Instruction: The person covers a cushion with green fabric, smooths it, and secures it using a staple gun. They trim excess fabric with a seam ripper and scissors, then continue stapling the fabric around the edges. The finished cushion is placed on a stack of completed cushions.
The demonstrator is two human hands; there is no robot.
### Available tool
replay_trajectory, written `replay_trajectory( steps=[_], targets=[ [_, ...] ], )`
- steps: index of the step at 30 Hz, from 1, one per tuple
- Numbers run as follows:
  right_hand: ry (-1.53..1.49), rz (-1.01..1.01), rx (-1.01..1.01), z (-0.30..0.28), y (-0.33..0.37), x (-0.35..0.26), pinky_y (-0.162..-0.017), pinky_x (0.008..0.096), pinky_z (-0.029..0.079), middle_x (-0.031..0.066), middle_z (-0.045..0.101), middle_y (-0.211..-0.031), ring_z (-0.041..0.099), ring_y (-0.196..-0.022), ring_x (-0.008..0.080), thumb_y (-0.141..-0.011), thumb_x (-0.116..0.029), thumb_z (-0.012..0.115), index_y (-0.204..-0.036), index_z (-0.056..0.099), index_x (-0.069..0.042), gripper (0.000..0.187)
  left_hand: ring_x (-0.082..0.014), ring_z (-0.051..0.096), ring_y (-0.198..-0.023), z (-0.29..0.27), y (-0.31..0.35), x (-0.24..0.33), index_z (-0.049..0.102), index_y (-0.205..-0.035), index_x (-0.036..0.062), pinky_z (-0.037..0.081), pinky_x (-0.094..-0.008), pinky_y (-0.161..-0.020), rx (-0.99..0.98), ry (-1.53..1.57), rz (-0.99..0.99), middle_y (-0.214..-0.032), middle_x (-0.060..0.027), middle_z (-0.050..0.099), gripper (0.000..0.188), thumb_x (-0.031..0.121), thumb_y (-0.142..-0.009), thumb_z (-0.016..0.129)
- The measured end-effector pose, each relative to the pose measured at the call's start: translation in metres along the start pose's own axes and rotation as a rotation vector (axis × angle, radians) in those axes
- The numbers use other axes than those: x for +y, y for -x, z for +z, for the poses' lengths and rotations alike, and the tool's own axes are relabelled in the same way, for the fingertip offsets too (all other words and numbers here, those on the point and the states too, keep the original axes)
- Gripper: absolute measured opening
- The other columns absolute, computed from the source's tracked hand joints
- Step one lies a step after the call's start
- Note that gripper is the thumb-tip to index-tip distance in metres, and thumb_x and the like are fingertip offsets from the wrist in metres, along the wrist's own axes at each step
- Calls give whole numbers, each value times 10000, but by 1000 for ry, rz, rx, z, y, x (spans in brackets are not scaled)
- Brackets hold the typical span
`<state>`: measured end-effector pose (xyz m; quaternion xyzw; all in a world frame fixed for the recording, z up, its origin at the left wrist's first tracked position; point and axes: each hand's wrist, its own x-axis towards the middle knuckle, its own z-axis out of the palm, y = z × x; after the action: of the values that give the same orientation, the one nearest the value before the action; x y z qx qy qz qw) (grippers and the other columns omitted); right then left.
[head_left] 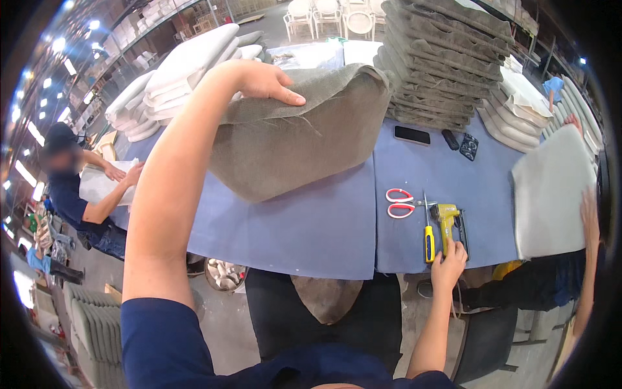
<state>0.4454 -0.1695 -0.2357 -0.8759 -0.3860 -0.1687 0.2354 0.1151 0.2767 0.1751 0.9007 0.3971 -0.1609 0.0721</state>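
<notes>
My left hand (267, 83) grips the top edge of a seat cushion (298, 146) covered in grey-brown fabric. Tilted up, the cushion shows its broad face toward me, with loose fabric and frayed threads along the upper edge. My fingers behind that edge are hidden. At the table's near edge, my right hand (450, 264) closes round the handle of a yellow staple gun (447, 217) lying on the blue-covered table (291, 233). Just left of the gun lies a screwdriver (429, 245) with a yellow and dark handle. Scissors (400, 207) with red and white handles lie beside it.
A tall stack of grey-brown covered cushions (440, 65) stands at the back right. White cushions (188, 71) pile up at the back left. A phone (412, 135) lies before the tall stack. Co-workers handle pale cushions at the left (107, 181) and right (556, 194).
</notes>
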Motion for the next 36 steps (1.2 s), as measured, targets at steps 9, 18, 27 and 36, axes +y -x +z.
replay_trajectory(
  steps=[9, 18, 27, 36],
  targets=[
    [13, 170, -362, 30, -84, 18, -995, 600, 540, 299, 740, -1226, 692, -1104, 535, -796, -150, 749, -1554, 442, -69, 822, -369, 699, -1256, 14, 30, 38, 736, -1367, 21, 518, -483, -1069, 115, -72, 75, -1324, -203, 753, 812, 727, -966, 702],
    [-1256, 400, -253, -67, -108, -113, -580, 265, 473, -24, 598, -845, 559, -652, 69, -1072, -308, 728, -1235, 631, -64, 308, -385, 706, -1278, 28, 29, 32, 737, -1402, 60, 536, -489, -1091, 256, -27, 91, -1342, -210, 762, 730, 652, -975, 736],
    [-1459, -22, -564, -107, -105, -307, -589, 308, 482, -5, 673, -763, 594, -615, 98, -1062, -217, 775, -1062, 727, -12, 210, -414, 705, -1267, 39, 35, 29, 751, -1384, 68, 547, -512, -1085, 395, -115, 63, -1314, -218, 768, 705, 638, -970, 742],
    [-1436, -192, -162, -77, -118, -366, -587, 325, 469, 59, 684, -683, 596, -592, 108, -1018, -153, 793, -1057, 775, 52, 210, -392, 702, -1253, 58, 49, 40, 763, -1376, 106, 565, -507, -1073, 526, -126, 46, -1308, -221, 753, 528, 417, -950, 777]
  ],
)
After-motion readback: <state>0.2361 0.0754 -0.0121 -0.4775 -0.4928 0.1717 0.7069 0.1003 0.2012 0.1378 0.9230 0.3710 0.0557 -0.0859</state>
